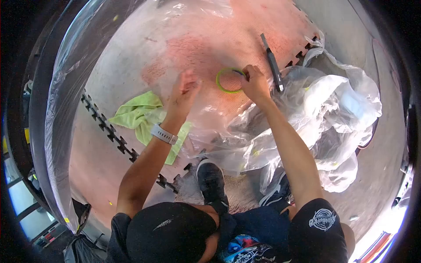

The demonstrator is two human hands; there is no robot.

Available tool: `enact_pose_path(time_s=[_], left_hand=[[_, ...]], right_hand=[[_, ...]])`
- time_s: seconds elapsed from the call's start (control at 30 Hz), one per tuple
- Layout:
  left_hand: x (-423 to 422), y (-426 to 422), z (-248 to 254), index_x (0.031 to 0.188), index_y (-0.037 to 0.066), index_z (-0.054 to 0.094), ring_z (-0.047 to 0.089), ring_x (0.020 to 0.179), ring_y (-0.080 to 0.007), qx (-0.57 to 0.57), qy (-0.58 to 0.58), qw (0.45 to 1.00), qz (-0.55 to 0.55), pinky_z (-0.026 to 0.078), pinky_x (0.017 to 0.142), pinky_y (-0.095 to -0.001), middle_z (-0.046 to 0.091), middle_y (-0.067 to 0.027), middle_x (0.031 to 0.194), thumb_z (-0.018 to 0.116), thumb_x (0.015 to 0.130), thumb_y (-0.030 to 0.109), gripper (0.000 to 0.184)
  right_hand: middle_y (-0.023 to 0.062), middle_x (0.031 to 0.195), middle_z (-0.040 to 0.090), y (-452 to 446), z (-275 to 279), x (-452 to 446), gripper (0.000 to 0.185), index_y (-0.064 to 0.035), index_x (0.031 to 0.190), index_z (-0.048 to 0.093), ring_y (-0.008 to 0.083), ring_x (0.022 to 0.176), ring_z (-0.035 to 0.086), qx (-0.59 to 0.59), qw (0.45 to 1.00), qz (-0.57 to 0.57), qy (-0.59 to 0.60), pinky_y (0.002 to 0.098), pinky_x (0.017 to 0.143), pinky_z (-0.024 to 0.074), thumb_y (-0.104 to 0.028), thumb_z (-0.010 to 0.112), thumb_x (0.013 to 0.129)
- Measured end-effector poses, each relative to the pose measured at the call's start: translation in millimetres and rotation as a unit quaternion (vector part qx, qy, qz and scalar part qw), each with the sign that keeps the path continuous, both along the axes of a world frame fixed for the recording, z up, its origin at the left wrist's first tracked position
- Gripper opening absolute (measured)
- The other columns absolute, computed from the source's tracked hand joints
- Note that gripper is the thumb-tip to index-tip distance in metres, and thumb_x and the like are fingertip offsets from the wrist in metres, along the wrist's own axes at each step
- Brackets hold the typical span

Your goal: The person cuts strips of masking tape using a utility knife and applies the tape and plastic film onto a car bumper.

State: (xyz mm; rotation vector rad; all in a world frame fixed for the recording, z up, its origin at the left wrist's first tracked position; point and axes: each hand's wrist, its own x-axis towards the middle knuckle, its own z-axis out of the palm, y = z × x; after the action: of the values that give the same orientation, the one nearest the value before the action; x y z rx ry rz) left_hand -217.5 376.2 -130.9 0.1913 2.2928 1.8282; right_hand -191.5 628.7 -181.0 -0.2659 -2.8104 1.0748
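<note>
Right hand [256, 86]: fingers pinched on right rim of green tape ring [218, 80]; ring extends left from them. Left hand [187, 85] farther from ring, fingers half-curled, blurred; grip cannot be told. Knife [272, 63] right, axis far-left to near-right.

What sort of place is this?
Probably a workshop or garage, judging by the interlocking floor mat, the bunched clear plastic and the utility knife near the right hand.

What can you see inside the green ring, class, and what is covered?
Through the green ring shows reddish, textured matting. The right hand covers part of its rim; what lies beneath is hidden.
</note>
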Motion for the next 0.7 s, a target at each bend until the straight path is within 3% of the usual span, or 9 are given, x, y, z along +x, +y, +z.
enact_pose_path(time_s=[0.03,0.1,0.13,0.2,0.33,0.4,0.43,0.5,0.7], left_hand=[[5,4,8,0.131,0.009,0.060,0.058,0.118,-0.0125,0.000,0.001,1.000,0.002,0.047,0.101,-0.0309,0.063,-0.0038,0.125,0.065,0.100,0.014,0.032],[10,13,24,0.128,0.008,0.062,0.059,0.117,-0.0121,0.050,-0.170,0.983,-0.040,0.046,0.102,-0.0309,0.065,-0.0037,0.122,0.062,0.103,0.017,0.026],[10,16,24,0.128,0.008,0.062,0.059,0.117,-0.0121,0.053,-0.166,0.984,-0.038,0.046,0.102,-0.0309,0.065,-0.0037,0.122,0.062,0.103,0.017,0.026],[12,20,26,0.123,0.004,0.065,0.063,0.109,-0.0125,0.243,-0.190,0.946,-0.103,0.047,0.101,-0.0314,0.069,-0.0033,0.111,0.059,0.105,0.020,0.024],[18,23,46,0.117,0.000,0.066,0.065,0.101,-0.0117,0.205,-0.082,0.968,-0.120,0.049,0.099,-0.0316,0.070,-0.0033,0.103,0.060,0.105,0.020,0.024],[22,20,54,0.115,-0.003,0.065,0.066,0.093,-0.0119,0.130,-0.058,0.983,-0.117,0.051,0.087,-0.0281,0.070,-0.0050,0.096,0.065,0.103,0.018,0.024],[23,19,53,0.115,-0.003,0.065,0.066,0.093,-0.0119,0.127,-0.056,0.983,-0.117,0.051,0.087,-0.0281,0.070,-0.0050,0.096,0.065,0.103,0.018,0.024],[23,17,48,0.115,-0.003,0.066,0.066,0.095,-0.0106,0.103,-0.021,0.987,-0.119,0.053,0.088,-0.0269,0.071,-0.0042,0.099,0.061,0.104,0.014,0.020],[25,12,48,0.120,-0.003,0.063,0.067,0.096,-0.0117,-0.021,0.073,0.988,-0.133,0.054,0.086,-0.0265,0.070,-0.0055,0.102,0.062,0.103,0.009,0.021]], right_hand=[[0.0187,0.104,0.063,-3,1,2,0.022,-0.0034,0.108,0.063,0.0354,0.086,0.068,-0.095,0.995,-0.014,0.042,0.0448,0.077,0.0539,-0.013,0.069,0.089],[0.0188,0.099,0.064,-19,0,5,0.019,-0.0021,0.105,0.063,0.0337,0.086,0.068,-0.161,0.984,-0.024,0.073,0.0440,0.076,0.0536,-0.011,0.069,0.089],[0.0189,0.095,0.065,-28,2,5,0.016,-0.0007,0.102,0.063,0.0319,0.086,0.069,-0.227,0.968,-0.033,0.102,0.0432,0.075,0.0533,-0.008,0.070,0.089],[0.0173,0.094,0.066,-41,9,8,0.016,-0.0006,0.102,0.063,0.0300,0.086,0.069,-0.268,0.959,-0.038,0.086,0.0420,0.076,0.0535,-0.007,0.070,0.090],[0.0132,0.107,0.066,-48,32,11,0.021,-0.0010,0.114,0.065,0.0229,0.097,0.067,-0.401,0.913,-0.035,0.060,0.0374,0.087,0.0525,-0.012,0.063,0.097],[0.0138,0.116,0.063,-39,65,13,0.032,-0.0004,0.123,0.066,0.0219,0.107,0.064,-0.465,0.884,-0.003,0.046,0.0361,0.096,0.0496,-0.022,0.060,0.100],[0.0138,0.116,0.063,-42,84,13,0.032,-0.0004,0.123,0.066,0.0219,0.107,0.064,-0.467,0.883,-0.001,0.048,0.0361,0.096,0.0496,-0.022,0.060,0.100],[0.0127,0.111,0.064,-51,107,10,0.025,0.0004,0.112,0.070,0.0244,0.101,0.067,-0.329,0.943,0.028,0.033,0.0365,0.090,0.0524,-0.018,0.067,0.096],[0.0142,0.098,0.068,-57,115,4,0.013,0.0010,0.092,0.069,0.0255,0.086,0.069,-0.226,0.971,0.043,0.072,0.0369,0.076,0.0546,-0.011,0.074,0.089]])
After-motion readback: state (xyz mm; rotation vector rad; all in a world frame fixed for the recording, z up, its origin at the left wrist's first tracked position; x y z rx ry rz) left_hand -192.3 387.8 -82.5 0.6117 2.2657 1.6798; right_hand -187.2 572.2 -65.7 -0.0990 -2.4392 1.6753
